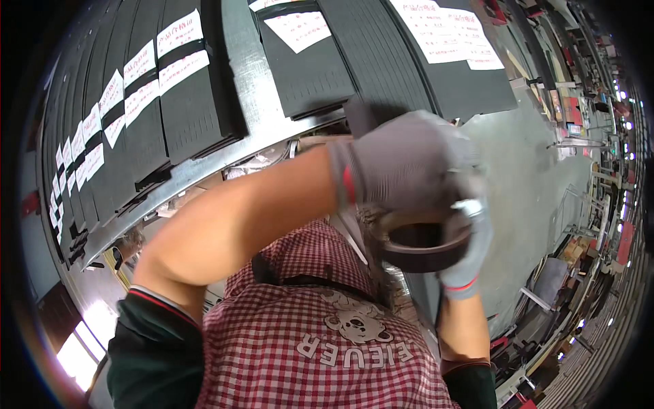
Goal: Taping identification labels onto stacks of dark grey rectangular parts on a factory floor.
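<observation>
Both my hands wear grey gloves with red-edged cuffs and meet in front of my chest. My right hand grips a wide roll of dark tape by its side, its open core facing up. Above the roll, my left hand reaches across with its fingers curled in close to the right one. Motion blur smears those fingers, and what they pinch is hidden. A short dark strip shows beyond the left hand; whether it is tape I cannot tell.
Stacks of dark grey panels with white paper labels and black bands lie on a metal-edged table. More banded stacks line its left. Grey floor lies to the right, with racks and clutter beyond.
</observation>
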`<state>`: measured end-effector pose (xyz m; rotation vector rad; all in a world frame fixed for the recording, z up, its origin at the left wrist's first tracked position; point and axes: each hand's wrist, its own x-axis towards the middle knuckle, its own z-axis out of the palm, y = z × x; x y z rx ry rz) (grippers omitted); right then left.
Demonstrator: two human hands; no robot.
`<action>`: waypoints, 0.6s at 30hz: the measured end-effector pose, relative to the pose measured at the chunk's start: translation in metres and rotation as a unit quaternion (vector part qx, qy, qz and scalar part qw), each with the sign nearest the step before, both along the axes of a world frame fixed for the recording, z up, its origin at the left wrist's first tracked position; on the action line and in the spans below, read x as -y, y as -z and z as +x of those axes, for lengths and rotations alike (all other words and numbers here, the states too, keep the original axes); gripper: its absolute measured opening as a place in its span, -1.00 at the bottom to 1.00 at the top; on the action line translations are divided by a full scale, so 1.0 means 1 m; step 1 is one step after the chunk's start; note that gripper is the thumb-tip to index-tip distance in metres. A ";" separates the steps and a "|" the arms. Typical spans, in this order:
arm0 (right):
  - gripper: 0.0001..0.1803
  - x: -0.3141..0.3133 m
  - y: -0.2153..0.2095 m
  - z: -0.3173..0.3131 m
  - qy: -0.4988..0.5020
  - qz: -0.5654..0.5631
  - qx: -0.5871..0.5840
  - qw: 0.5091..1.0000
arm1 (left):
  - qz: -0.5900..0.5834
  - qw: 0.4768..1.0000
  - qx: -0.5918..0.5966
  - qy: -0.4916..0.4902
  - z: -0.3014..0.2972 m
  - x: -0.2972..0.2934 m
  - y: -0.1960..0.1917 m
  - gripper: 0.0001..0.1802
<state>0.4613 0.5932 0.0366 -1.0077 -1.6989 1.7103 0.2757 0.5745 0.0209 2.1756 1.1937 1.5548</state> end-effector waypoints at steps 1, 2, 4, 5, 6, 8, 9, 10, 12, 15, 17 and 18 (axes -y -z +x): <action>-0.73 -0.027 0.008 0.029 -0.077 0.218 0.118 0.966 | -0.012 0.999 -0.030 0.014 0.003 -0.003 0.004 -0.74; -0.65 -0.058 0.005 0.043 -0.002 0.038 0.100 0.994 | -0.023 0.998 -0.058 0.032 0.005 -0.006 0.005 -0.70; -0.64 -0.080 -0.042 0.055 -0.081 0.010 0.157 0.984 | -0.089 0.990 -0.095 0.056 0.008 -0.003 -0.001 -0.71; -0.64 -0.085 -0.060 0.046 -0.084 0.013 0.159 0.984 | -0.149 0.977 -0.141 0.064 0.004 -0.002 -0.006 -0.68; -0.66 -0.085 -0.071 0.038 -0.221 0.105 0.197 0.949 | -0.154 0.977 -0.136 0.064 0.005 0.002 -0.004 -0.68; -0.73 -0.076 -0.095 0.007 -0.389 0.250 0.303 0.833 | -0.135 0.985 -0.099 0.034 0.002 0.009 -0.002 -0.62; -0.74 -0.082 -0.101 0.000 -0.412 0.363 0.351 0.758 | -0.173 0.981 -0.084 0.019 0.003 0.012 0.001 -0.54; -0.75 -0.087 -0.100 -0.005 -0.427 0.469 0.389 0.668 | -0.178 0.980 -0.082 0.017 0.002 0.013 0.004 -0.54; -0.78 -0.094 -0.042 -0.012 -0.347 0.461 0.394 0.716 | -0.180 0.973 -0.144 -0.007 0.003 0.013 0.002 -0.44; -0.81 -0.114 0.053 0.006 -0.393 0.376 0.450 0.708 | -0.158 0.957 -0.241 0.002 0.019 0.005 0.004 -0.42; -0.80 -0.116 0.061 0.006 -0.407 0.372 0.512 0.658 | -0.129 0.947 -0.292 -0.037 0.024 0.008 0.000 -0.44; -0.81 -0.113 0.045 0.012 -0.361 0.392 0.462 0.709 | -0.220 0.910 -0.352 0.022 0.029 0.012 -0.016 -0.52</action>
